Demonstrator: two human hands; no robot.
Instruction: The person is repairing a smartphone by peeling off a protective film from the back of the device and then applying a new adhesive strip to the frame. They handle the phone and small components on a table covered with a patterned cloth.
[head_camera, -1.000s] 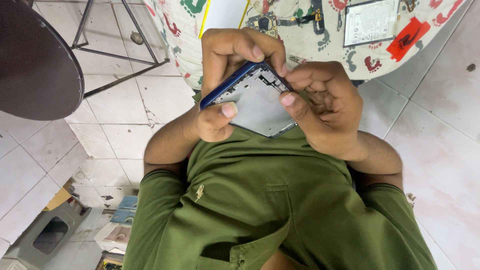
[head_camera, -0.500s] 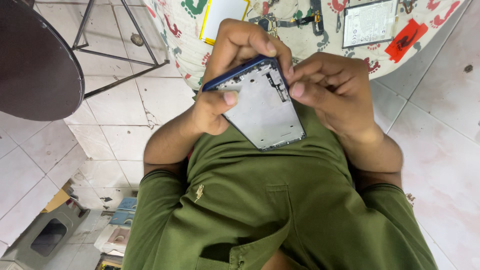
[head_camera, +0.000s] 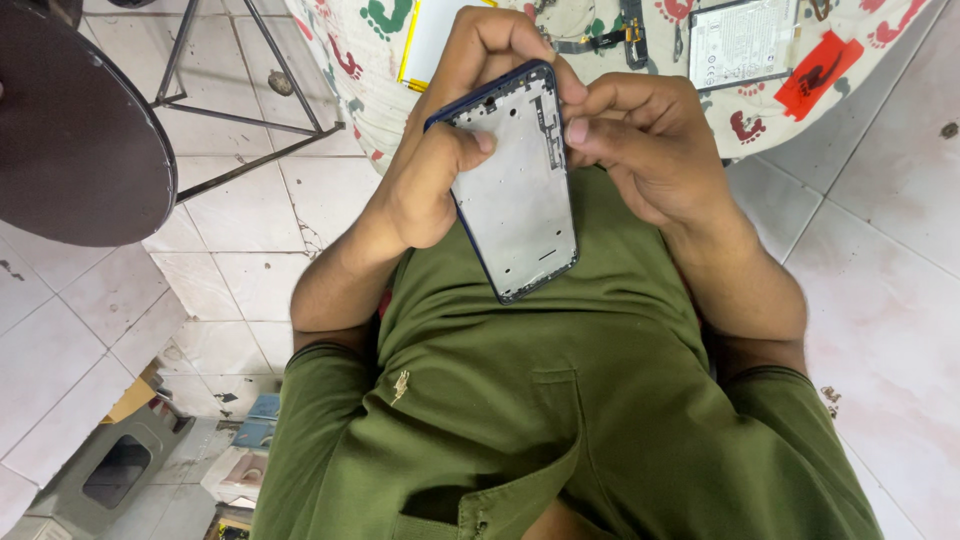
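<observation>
The left hand (head_camera: 440, 170) is gripping the blue-edged grey metal phone frame (head_camera: 515, 190) along its left edge, long axis running toward the chest. The right hand (head_camera: 640, 140) is pinching the frame's upper right edge.

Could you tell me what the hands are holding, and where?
A blue-edged phone frame: left hand has its left edge, right hand its upper right edge.
</observation>
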